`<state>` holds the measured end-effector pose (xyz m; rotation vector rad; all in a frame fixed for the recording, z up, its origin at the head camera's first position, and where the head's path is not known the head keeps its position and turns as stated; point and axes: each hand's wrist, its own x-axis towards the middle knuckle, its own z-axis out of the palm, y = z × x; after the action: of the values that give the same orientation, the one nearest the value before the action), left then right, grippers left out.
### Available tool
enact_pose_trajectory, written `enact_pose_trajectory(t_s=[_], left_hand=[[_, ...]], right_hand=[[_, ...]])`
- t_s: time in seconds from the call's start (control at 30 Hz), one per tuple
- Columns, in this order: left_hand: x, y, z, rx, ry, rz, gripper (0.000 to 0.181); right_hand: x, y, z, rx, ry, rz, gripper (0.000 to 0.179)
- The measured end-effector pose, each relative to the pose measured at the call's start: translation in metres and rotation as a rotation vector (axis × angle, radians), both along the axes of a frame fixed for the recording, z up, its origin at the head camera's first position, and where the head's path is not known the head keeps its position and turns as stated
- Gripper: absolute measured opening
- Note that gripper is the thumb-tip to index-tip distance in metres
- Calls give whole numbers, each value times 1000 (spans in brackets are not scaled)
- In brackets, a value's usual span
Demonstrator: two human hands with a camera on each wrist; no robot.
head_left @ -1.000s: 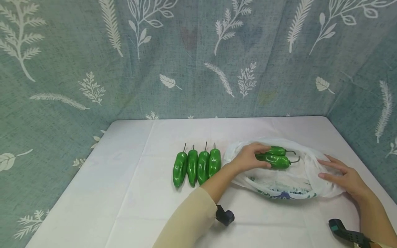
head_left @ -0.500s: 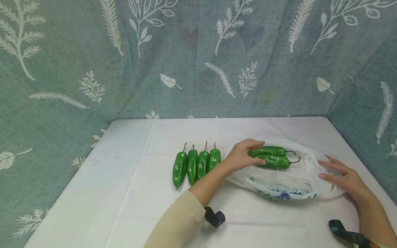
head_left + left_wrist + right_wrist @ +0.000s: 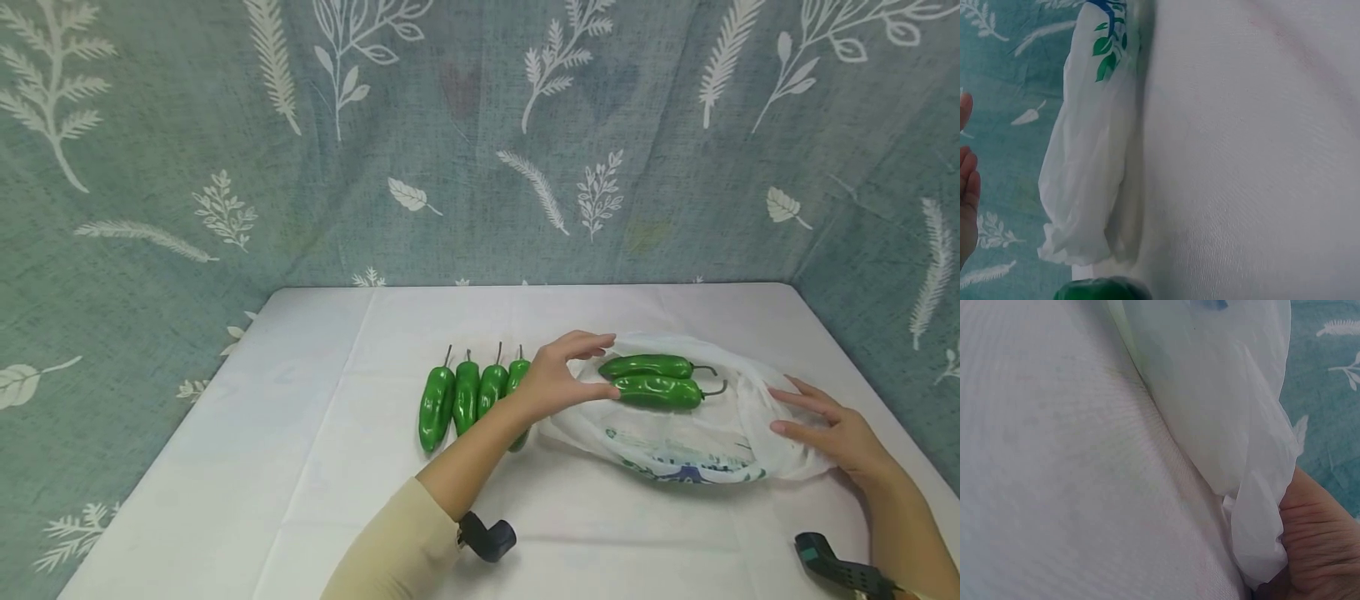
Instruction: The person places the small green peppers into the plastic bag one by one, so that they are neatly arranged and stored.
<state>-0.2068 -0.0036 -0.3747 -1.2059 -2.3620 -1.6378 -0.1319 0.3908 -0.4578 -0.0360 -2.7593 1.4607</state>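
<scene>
Two glossy green chili peppers lie side by side inside the white plastic bag point(image 3: 675, 446), the back one point(image 3: 648, 365) and the front one point(image 3: 656, 392), stems to the right. My left hand point(image 3: 558, 379) is over the bag's left side, thumb and fingers spread apart with nothing between them; its thumb tip is right at the front pepper's left end. My right hand point(image 3: 836, 429) rests against the bag's right side, fingers loosely spread over the plastic. In the right wrist view, folded plastic hides most of that hand point(image 3: 1319, 537).
Left of the bag lie several more green peppers point(image 3: 435, 408) in a row, stems pointing back, partly covered by my left hand and forearm. A white cloth point(image 3: 337, 483) covers the table. Leaf-patterned teal fabric point(image 3: 465, 167) stands behind it and at both sides.
My left hand has let go of the front pepper and drawn back to the left, uncovering both peppers' left ends. The right hand has stayed at the bag.
</scene>
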Motion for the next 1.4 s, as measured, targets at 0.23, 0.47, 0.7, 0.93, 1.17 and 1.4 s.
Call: enact_pose_trajectory(t_s=[0.23, 0.47, 0.7, 0.93, 1.17, 1.4], left_hand=[[9, -24, 5, -4, -14, 61, 67], [15, -45, 5, 22, 52, 108, 67], [25, -65, 6, 67, 14, 193, 69], [42, -86, 10, 115, -91, 268, 67], [49, -107, 12, 178, -65, 306, 71], [49, -125, 14, 193, -49, 358, 72]], right_hand=[[0, -1, 2, 7, 0, 4, 56], [1, 0, 1, 17, -7, -4, 56], [2, 0, 3, 20, -9, 4, 57], [4, -1, 0, -11, -22, -1, 56], [3, -1, 1, -3, -11, 0, 56], [1, -1, 3, 6, -3, 3, 56]])
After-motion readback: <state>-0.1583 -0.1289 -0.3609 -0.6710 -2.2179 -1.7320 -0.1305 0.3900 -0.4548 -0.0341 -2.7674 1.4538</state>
